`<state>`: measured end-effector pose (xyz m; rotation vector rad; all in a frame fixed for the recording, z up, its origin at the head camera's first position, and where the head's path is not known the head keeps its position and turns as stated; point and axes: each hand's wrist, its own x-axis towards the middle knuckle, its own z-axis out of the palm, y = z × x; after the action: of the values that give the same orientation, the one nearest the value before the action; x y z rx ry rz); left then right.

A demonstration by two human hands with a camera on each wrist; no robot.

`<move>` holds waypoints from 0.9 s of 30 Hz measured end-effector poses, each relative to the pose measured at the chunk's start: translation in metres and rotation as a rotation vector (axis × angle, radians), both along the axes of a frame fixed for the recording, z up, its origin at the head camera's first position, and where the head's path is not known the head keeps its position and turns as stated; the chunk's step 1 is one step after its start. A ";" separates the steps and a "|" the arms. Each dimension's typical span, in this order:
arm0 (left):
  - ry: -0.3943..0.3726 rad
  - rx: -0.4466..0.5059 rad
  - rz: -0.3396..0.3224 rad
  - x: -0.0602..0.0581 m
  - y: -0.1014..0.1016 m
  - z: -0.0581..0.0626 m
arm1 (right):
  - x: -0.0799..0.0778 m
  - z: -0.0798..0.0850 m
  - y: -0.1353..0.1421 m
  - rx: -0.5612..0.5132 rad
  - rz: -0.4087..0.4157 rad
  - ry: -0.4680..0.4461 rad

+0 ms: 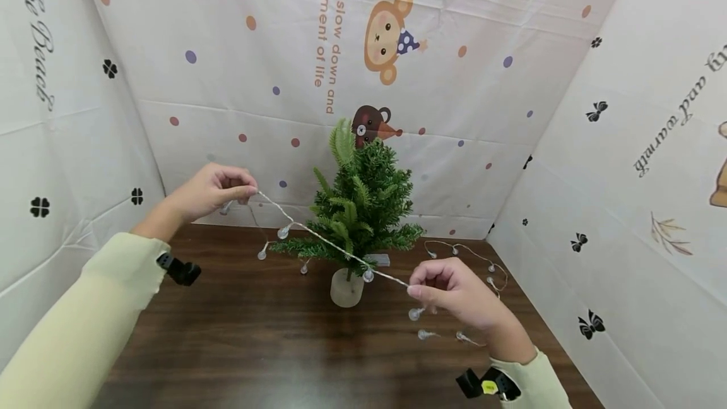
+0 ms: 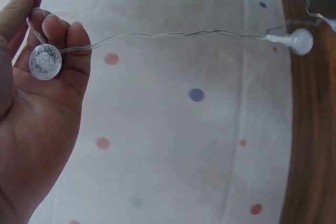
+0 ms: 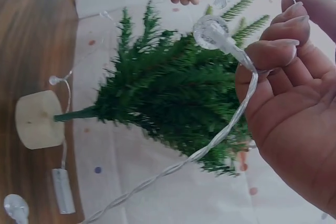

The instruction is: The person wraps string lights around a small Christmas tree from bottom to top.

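Head view shows us a string of clear round bulbs on thin, twisted, transparent wire (image 1: 368, 275), drawn nearly straight across the front of a small, bushy green artificial tree (image 1: 366, 197). At its upper end we see the person's left hand (image 1: 211, 193), thumb and fingertip pinching the wire to one side of the branches; at its lower end the right hand (image 1: 451, 290) pinches it likewise, nearer to us and on the other side. Whether the stretched wire touches any needles, we cannot tell. We find the tree upright in a pale, drum-shaped base (image 1: 346, 289) on a dark brown wood-grain table (image 1: 255, 346), with a whitish, translucent rectangular box (image 1: 377, 260) just beside and beyond that base. More bulbs dangle below the left hand, and another curved stretch of the string lies on the table past the right hand. From the left wrist, we make out one bulb against the curled fingers; from the right wrist, one stands just beside the fingertips. Behind everything we see a white cloth backdrop (image 1: 216, 106) printed with coloured dots, lettering, a monkey and a bear.
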<state>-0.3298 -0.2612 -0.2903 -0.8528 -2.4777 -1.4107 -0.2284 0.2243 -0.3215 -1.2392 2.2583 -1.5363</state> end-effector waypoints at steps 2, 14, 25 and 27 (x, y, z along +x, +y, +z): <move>0.012 -0.005 0.010 -0.002 0.005 0.009 | 0.000 0.005 0.003 -0.004 -0.018 0.041; 0.083 0.006 -0.043 -0.008 0.032 0.056 | 0.002 0.029 0.014 -0.073 -0.031 0.090; 0.076 0.049 -0.148 0.008 0.048 0.077 | 0.007 0.040 0.027 -0.268 0.157 0.164; 0.088 0.046 -0.167 0.012 0.052 0.078 | 0.007 0.042 0.033 -0.298 0.182 0.185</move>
<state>-0.3181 -0.2095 -0.2127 -1.1098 -2.3471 -1.4422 -0.2212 0.2574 -0.2796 -1.6792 1.9974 -1.8005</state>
